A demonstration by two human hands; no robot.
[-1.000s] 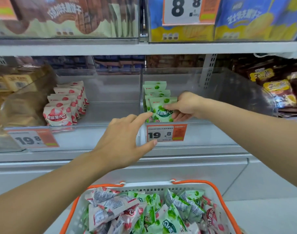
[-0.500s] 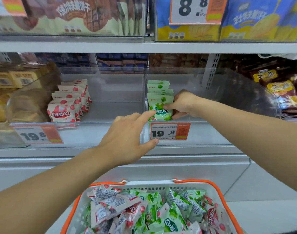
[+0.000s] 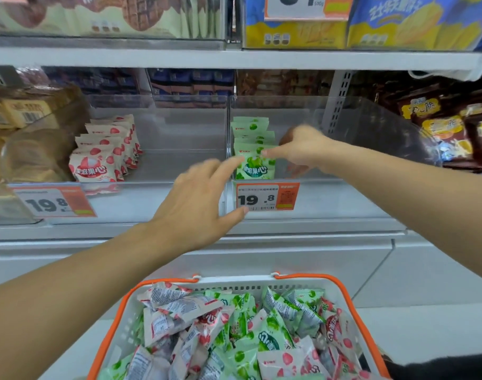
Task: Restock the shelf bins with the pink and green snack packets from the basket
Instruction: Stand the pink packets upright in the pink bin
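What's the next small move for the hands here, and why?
Probably draw both hands back to the basket for another packet. The front green packet stands upright in its bin, the right hand and left hand only touch it with fingertips, and the basket holds plenty more.

- Green snack packets [image 3: 254, 149]: a row standing upright, one behind another, against the left wall of the right clear shelf bin [image 3: 371, 127], at about 12 o'clock in view. The front packet faces forward, showing green fruit and white lettering.
- Pink snack packets [image 3: 105, 152]: an upright row in the left clear shelf bin [image 3: 179, 127], at about 10 o'clock, white with red strawberry print, front one facing forward.
- Basket [image 3: 261, 282]: white with orange handles, at 6 o'clock, heaped with loose pink and green packets lying every way.
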